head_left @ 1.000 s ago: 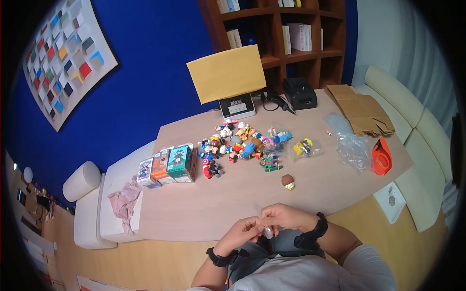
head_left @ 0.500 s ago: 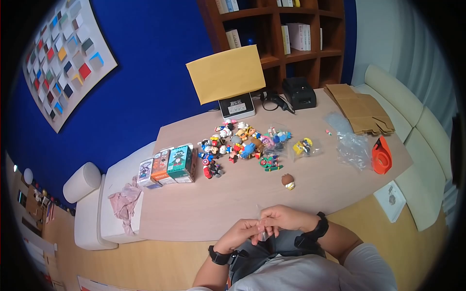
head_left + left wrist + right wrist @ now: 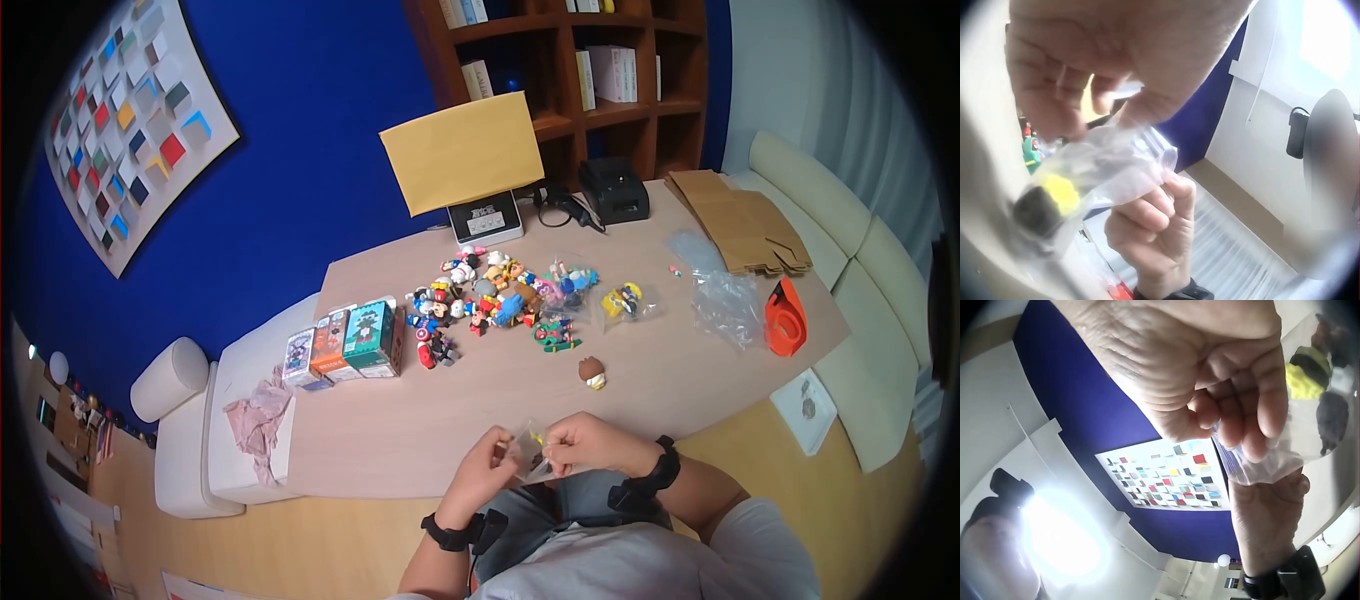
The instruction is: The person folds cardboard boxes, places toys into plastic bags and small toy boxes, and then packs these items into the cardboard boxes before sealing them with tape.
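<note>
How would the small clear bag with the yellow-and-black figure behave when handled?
The clear bag looks thin and crinkled, so probably floppy and slightly slippery. Both hands, left and right, pinch it. The figure sags low, so it would likely swing.

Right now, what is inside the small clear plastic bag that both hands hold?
Inside the small clear plastic bag sits a yellow and black figure. Its shape is blurred, and fingers cover the bag's mouth.

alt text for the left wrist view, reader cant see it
Two hands pinch a small clear plastic bag holding a yellow and black toy: the left hand grips it from above, the right hand from below. Behind are a blue wall and a white one, both blurred.
</note>
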`<state>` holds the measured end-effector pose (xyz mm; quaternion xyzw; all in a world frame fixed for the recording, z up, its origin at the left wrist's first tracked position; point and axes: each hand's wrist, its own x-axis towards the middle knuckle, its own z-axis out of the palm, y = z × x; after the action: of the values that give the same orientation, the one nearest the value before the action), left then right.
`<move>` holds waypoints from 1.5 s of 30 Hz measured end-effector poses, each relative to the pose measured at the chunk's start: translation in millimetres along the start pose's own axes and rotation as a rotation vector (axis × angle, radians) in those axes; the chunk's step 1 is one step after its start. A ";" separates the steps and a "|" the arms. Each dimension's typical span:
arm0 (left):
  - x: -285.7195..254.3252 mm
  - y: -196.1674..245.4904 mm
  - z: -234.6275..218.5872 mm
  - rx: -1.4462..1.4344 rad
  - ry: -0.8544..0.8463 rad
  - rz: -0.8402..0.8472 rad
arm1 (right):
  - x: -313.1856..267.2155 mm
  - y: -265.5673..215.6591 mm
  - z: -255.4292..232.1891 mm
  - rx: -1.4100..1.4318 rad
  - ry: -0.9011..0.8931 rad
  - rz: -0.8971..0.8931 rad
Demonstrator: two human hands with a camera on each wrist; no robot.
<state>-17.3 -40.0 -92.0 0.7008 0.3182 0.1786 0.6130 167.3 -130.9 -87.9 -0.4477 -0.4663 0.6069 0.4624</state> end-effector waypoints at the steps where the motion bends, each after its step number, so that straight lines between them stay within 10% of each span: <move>1: -1.7 17.8 5.7 0.116 0.016 0.035 | 0.9 -5.9 5.1 -0.043 -0.015 0.024; 5: 12.0 6.5 -1.8 0.371 -0.116 0.057 | 4.4 2.9 1.6 -0.090 0.030 -0.087; 11: 23.7 -14.6 -10.1 -0.548 -0.096 -0.255 | -2.9 10.8 -17.8 0.024 0.277 -0.149; 17: 31.3 -20.2 -12.3 -1.157 -0.031 0.093 | 19.4 19.2 -12.9 -0.009 0.672 -0.278; 23: 61.2 -31.1 -24.2 -1.310 -0.008 0.223 | 47.9 10.4 -30.3 0.361 0.395 -0.122; 29: 135.3 -62.5 -56.9 -1.417 0.041 0.135 | 126.1 -53.1 -52.4 -0.513 0.561 -0.101; 35: 167.3 -82.0 -61.2 -1.402 0.151 0.122 | 201.6 -88.6 -53.1 -1.184 0.741 -0.701; 36: 168.4 -77.5 -62.7 -1.389 0.128 0.131 | 209.3 -94.9 -51.5 -1.338 0.720 -0.545; 39: 163.5 -73.0 -60.6 -1.324 0.130 0.098 | 226.4 -106.0 -46.2 -1.414 0.686 -0.290; 45: 158.5 -63.3 -59.2 -1.229 0.164 0.069 | 224.2 -120.8 -66.0 -1.240 0.919 -0.672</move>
<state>46.7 112.5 -164.8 0.2135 0.1803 0.4022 0.8719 210.5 115.2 -5.5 -0.6606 -0.5891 -0.1717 0.4325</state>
